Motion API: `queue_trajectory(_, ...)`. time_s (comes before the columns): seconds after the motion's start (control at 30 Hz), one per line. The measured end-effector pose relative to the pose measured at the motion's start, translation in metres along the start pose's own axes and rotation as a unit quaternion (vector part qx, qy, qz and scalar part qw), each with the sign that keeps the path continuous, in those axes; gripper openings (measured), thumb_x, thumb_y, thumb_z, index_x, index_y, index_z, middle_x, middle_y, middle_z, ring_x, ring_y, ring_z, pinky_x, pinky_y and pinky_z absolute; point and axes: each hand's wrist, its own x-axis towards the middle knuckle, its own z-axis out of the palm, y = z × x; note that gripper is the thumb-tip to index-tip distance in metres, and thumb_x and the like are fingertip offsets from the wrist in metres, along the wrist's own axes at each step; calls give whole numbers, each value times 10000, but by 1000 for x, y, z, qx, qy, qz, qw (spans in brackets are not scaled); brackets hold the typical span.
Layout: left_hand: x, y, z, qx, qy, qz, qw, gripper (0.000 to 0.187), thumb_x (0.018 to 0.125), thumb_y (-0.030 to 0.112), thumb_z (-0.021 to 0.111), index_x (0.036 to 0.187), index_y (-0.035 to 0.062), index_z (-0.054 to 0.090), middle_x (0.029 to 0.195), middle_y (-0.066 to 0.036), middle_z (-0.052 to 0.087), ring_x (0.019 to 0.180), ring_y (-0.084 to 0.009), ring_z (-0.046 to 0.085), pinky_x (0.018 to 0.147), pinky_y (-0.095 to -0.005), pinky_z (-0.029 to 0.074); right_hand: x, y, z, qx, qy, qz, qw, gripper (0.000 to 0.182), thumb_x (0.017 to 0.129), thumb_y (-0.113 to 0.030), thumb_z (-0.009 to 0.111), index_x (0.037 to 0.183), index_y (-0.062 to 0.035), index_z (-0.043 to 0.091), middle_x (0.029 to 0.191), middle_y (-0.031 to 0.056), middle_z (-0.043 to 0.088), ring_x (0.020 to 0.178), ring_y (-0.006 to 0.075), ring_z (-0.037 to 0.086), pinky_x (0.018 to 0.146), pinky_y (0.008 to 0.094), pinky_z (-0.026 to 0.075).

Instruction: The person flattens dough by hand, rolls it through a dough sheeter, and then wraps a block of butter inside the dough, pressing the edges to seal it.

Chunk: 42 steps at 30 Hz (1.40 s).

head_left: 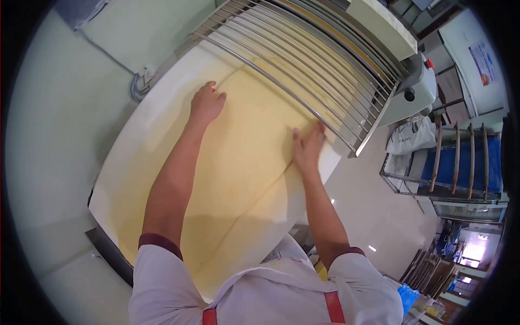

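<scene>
On the near side of the barred metal guard (281, 85), guide the dough sheet (244, 141) lightly, evenly with left hand (207, 105) and right hand (308, 150), leaving fingers and thumbs apart.

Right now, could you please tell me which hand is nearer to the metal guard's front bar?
Right. The right hand is close up to the front bar, near the bar's lower end; the left hand lies farther off, with a visible gap.
</scene>
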Motion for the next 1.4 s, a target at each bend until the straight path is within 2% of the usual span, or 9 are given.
queue_trajectory(0.1,24,24,-8,38,-86,-95,991,618,795,413,710,1244,17,555,1095,-175,659,1045,-325,628,900,-391,481,8,-18,3,325,49,80,941,649,909,-47,552,1461,-8,213,1468,230,336,1371,360,320,1151,472,214)
queue_trajectory(0.2,33,28,-26,46,-228,-77,969,632,785,442,719,1212,-2,581,1047,-178,671,982,-317,642,852,-370,490,-12,-42,-30,665,36,235,708,520,907,61,493,1397,-67,377,1396,154,434,1303,257,418,1061,375,370)
queue_trajectory(0.33,15,-10,-17,-57,-182,-9,982,440,870,325,681,1142,-14,611,990,-117,676,870,-177,635,780,-311,489,-22,-50,-28,409,-180,215,868,458,851,79,605,1275,-60,501,1208,101,562,1200,187,496,1019,315,417)
queue_trajectory(0.5,4,-33,-47,-212,-339,-119,909,344,932,250,631,1133,-28,611,1012,-60,674,876,-131,625,775,-294,492,-29,-48,-51,592,-200,285,727,455,846,86,625,1261,-55,502,1189,123,554,1070,179,579,849,277,525)
queue_trajectory(0.6,-2,-59,-58,-230,-397,-116,881,370,929,263,639,1168,-17,599,1035,-59,671,879,-121,627,775,-294,503,-54,-60,-45,607,-145,267,734,480,842,87,630,1279,-50,486,1242,123,522,1085,181,568,871,284,516)
queue_trajectory(0.67,-18,-61,-68,-254,-410,-131,866,377,933,263,637,1189,-10,593,1044,-56,668,881,-120,628,775,-295,509,-93,-61,-22,454,-149,161,864,517,830,88,644,1294,-51,465,1262,115,501,1086,186,559,884,291,508)
queue_trajectory(0.83,-40,-90,-84,-292,-382,-104,871,384,930,248,641,1215,-2,584,1058,-55,663,903,-132,628,775,-312,519,-130,-89,-52,565,-209,294,742,527,833,93,642,1298,-53,444,1272,118,494,1094,196,560,910,305,509)
queue_trajectory(1.03,-83,-119,-98,-295,-385,-48,873,366,907,207,663,1197,-6,594,1056,-77,663,914,-167,625,764,-350,519,-213,-126,-24,397,-192,170,881,443,835,87,633,1235,-47,496,1175,112,549,1088,188,566,876,294,506)
queue_trajectory(1.4,-116,-158,-125,-340,-345,-99,869,370,896,210,678,1189,-1,595,1029,-65,664,910,-139,616,761,-311,504,-274,-149,-42,518,-122,287,796,385,838,95,640,1153,-74,498,996,70,563,745,101,577,615,212,473)
